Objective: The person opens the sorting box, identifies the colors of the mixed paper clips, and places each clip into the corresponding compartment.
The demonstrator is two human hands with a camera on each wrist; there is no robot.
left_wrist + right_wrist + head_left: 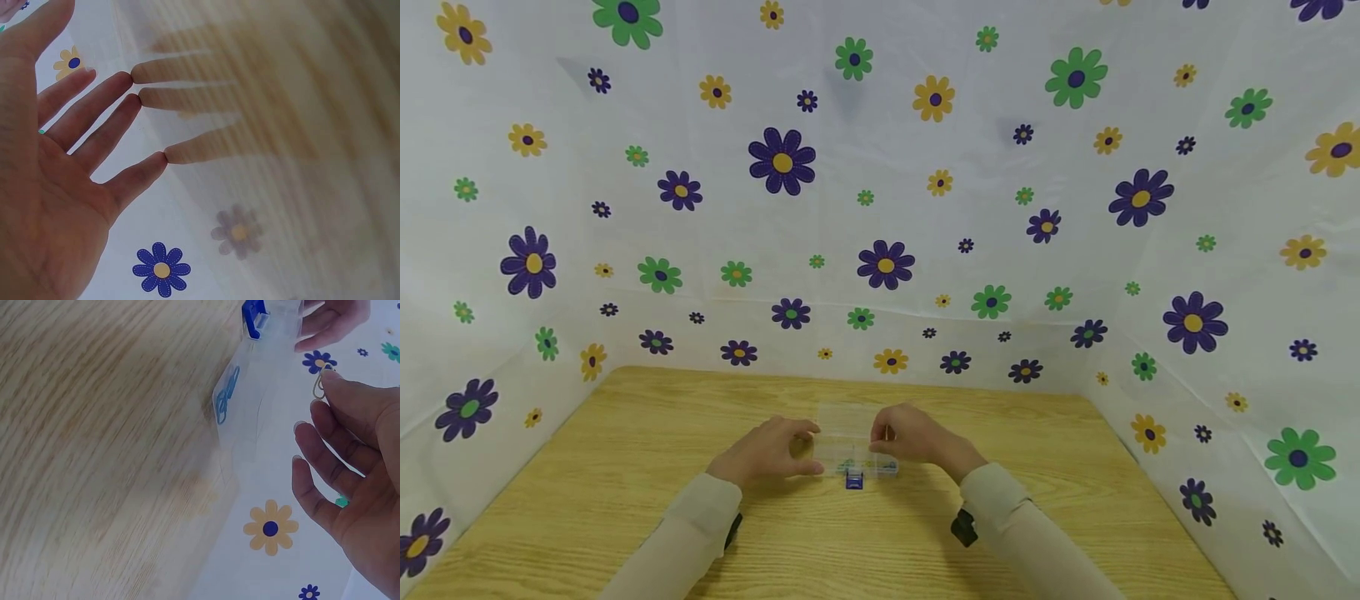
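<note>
A clear plastic box with a dark blue latch lies on the table, its transparent lid raised at the back. Small coloured pieces lie in its compartments; in the right wrist view blue paper clips show at its near end. My left hand is at the box's left end, thumb by the front and index finger near the back; in the left wrist view its fingers are spread, fairly straight, tips on the tabletop. Over the box's right part, my right hand pinches a yellowish paper clip between thumb and index finger.
The box stands on a wood-grain table. White flower-printed sheeting encloses the table at the back and both sides. Dark wrist straps show below the light sleeves.
</note>
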